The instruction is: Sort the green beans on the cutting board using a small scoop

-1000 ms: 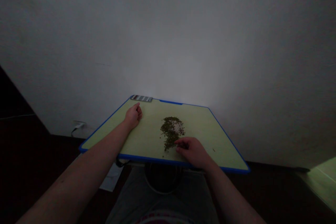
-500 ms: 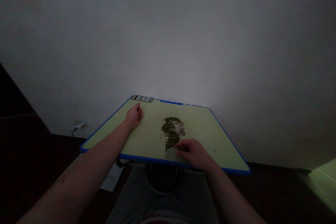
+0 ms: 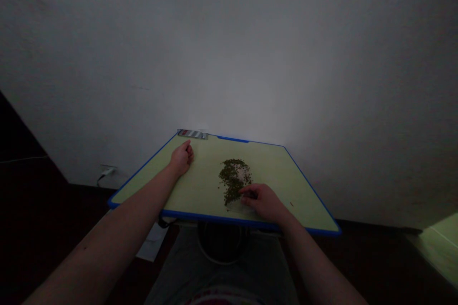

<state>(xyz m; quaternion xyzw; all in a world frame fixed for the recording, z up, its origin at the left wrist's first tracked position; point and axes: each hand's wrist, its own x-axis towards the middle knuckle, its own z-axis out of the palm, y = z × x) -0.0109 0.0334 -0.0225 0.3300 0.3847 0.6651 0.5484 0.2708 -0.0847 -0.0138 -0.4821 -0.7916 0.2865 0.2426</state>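
On the pale yellow-green tabletop lies a heap of small green, bean-like grains [image 3: 231, 171], with a patch of whitish grains [image 3: 242, 173] among them. My right hand [image 3: 263, 201] is at the heap's near right edge, thumb and fingers curled together over the grains. Just below its fingertips is a faint, see-through piece [image 3: 238, 207], too dim to identify; whether the fingers grip it or a few grains is hidden. To the left of the heap my left hand [image 3: 182, 157] rests on the table in a loose fist, with nothing visible in it.
The folding table has a blue rim [image 3: 214, 218]. A phone-like flat thing [image 3: 193, 134] lies at its far left corner. Below the near edge, a dark round bowl [image 3: 223, 243] sits at my lap. A wall [image 3: 250, 57] stands right behind the table. A plug [image 3: 108, 171] is at left.
My right hand has moved slightly up and in over the grains, and the clear piece below its fingers shows less distinctly. My left hand stays in place.
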